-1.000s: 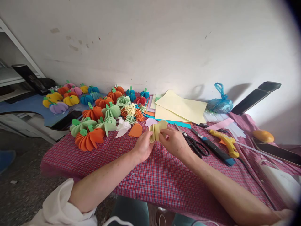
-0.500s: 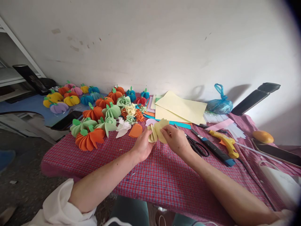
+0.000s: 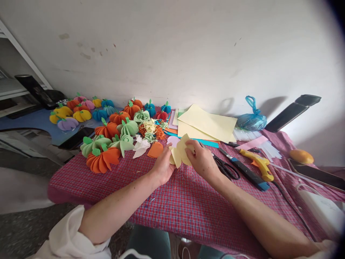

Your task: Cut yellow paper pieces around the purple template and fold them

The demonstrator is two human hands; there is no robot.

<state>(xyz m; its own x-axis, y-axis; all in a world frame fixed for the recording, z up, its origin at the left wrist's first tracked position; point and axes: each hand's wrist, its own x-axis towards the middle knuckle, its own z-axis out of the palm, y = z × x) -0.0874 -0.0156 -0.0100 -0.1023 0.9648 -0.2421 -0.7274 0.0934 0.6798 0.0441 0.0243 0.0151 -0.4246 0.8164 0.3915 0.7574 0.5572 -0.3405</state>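
Observation:
Both hands hold a pale yellow folded paper piece (image 3: pixel 180 153) above the red checked tablecloth (image 3: pixel 172 201). My left hand (image 3: pixel 163 167) pinches its left edge with closed fingers. My right hand (image 3: pixel 202 160) grips its right side, thumb and fingers pressed on the folds. The paper's leaves fan out upward between the two hands. Black-handled scissors (image 3: pixel 225 167) lie just right of my right hand.
Paper pumpkins (image 3: pixel 107 144) in orange, green, yellow and blue crowd the left of the table. Yellow sheets (image 3: pixel 207 124) lie behind the hands. A yellow glue gun (image 3: pixel 257 162), a blue cutter (image 3: pixel 250 174), a blue bag (image 3: pixel 252 118), phones and an orange fruit (image 3: pixel 301 155) are at the right.
The folded yellow paper has been spread wider, its leaves fanned out. My right hand shifted slightly up and left on it. My left hand stayed almost in place.

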